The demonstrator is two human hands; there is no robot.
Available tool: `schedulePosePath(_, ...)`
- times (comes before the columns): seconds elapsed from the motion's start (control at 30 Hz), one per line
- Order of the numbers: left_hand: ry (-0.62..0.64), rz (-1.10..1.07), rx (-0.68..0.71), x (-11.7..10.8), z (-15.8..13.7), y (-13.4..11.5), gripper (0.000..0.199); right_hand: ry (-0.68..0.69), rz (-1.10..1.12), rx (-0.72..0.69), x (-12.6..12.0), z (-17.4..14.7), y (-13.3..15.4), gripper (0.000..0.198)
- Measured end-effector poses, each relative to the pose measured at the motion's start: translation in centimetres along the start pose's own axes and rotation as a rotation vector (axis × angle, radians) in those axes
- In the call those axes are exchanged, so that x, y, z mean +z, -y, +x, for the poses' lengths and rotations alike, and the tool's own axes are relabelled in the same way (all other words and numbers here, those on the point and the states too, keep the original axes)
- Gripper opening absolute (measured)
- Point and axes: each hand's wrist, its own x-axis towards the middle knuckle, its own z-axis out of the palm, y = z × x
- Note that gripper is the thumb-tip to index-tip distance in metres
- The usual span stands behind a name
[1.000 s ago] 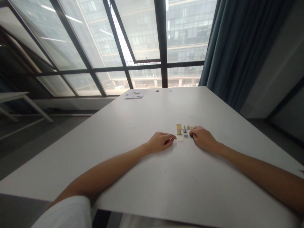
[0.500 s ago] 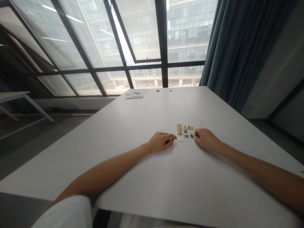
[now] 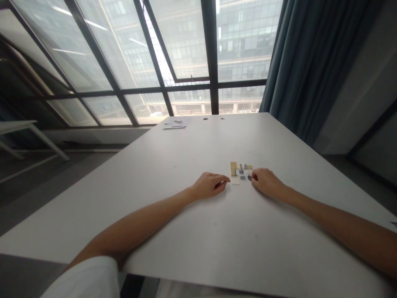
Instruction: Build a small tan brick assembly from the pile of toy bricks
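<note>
A small patchwork of flat pieces lies on the white table (image 3: 186, 231), with yellow blocks (image 3: 233, 165) at its upper left, several small dark grey pieces, and a pale square piece (image 3: 235, 181) at its lower left. My left hand (image 3: 211, 185) rests on the table just left of the pale square; its index finger reaches towards that edge, with a gap above the thumb and nothing visible between them. At the right edge, my right hand (image 3: 264, 180) is closed, fingers curled in beside a small black piece (image 3: 249, 177). Whatever its fingertips may hold is hidden.
Papers (image 3: 175, 124) lie at the far left of the table, and a dark round spot (image 3: 205, 118) marks its far end. Large windows (image 3: 186, 45) stand beyond. A blue curtain (image 3: 297, 74) hangs at right, and another white table (image 3: 18, 126) stands at left.
My right hand has shifted slightly left, closer over the black piece. My left hand keeps its pose, and the whole view has moved a little.
</note>
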Motion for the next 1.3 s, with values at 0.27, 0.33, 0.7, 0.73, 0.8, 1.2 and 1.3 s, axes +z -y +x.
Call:
schedulePosePath(0.27,0.008,0.007,-0.010,-0.2,0.0,-0.2,0.028,0.005,-0.011,0.012,0.1,-0.1,0.1,0.018)
schedulePosePath(0.33,0.008,0.005,-0.014,-0.1,0.0,-0.1,0.029,0.005,-0.025,0.017,0.1,-0.1,0.2,0.019)
schedulePosePath(0.7,0.018,0.006,-0.019,-0.1,0.0,0.0,0.029,-0.012,-0.014,0.032,0.3,-0.2,0.3,0.021)
schedulePosePath(0.73,0.017,0.006,-0.018,0.0,0.0,0.0,0.029,-0.011,-0.012,0.032,0.4,-0.1,0.3,0.021)
schedulePosePath(0.8,0.015,0.006,-0.016,0.0,0.0,0.1,0.028,-0.014,-0.013,0.030,0.4,-0.1,0.2,0.020)
schedulePosePath(1.2,0.007,-0.002,-0.011,-0.1,-0.1,0.0,0.027,-0.018,-0.005,0.027,0.3,-0.2,0.5,0.022)
schedulePosePath(1.3,-0.015,0.015,-0.045,0.0,-0.1,0.3,0.026,-0.059,0.024,0.050,-0.8,0.3,0.1,0.028)
